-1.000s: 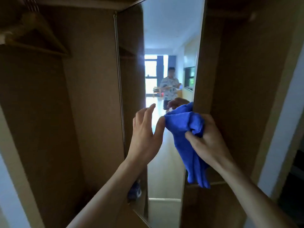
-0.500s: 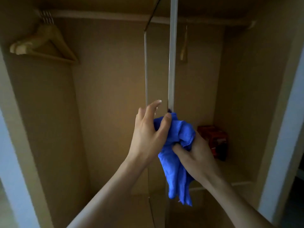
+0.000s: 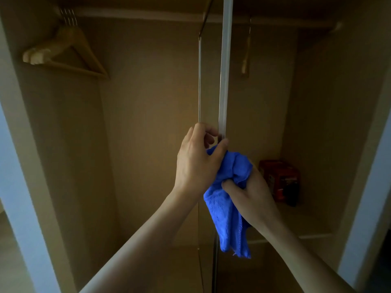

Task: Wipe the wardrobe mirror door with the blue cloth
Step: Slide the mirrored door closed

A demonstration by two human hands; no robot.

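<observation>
Inside the open wardrobe (image 3: 148,102), wooden hangers (image 3: 69,51) hang from the rail (image 3: 148,16) up left, and a red box (image 3: 279,178) sits on the right-hand shelf (image 3: 300,225). The mirror door (image 3: 225,70) stands edge-on, a thin upright strip running top to bottom. Left hand (image 3: 196,163) curls round that edge, thumb on the near side, it seems. Right hand (image 3: 254,195) bunches the blue cloth (image 3: 228,210) just beside the edge, thumb dug in, loose end dangling straight down.

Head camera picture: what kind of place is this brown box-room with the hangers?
Most likely the inside of a wardrobe: pale wooden coat hangers hang from a rail at the top, plain brown wooden walls close it in, and a thin mirror door stands edge-on in the middle.
</observation>
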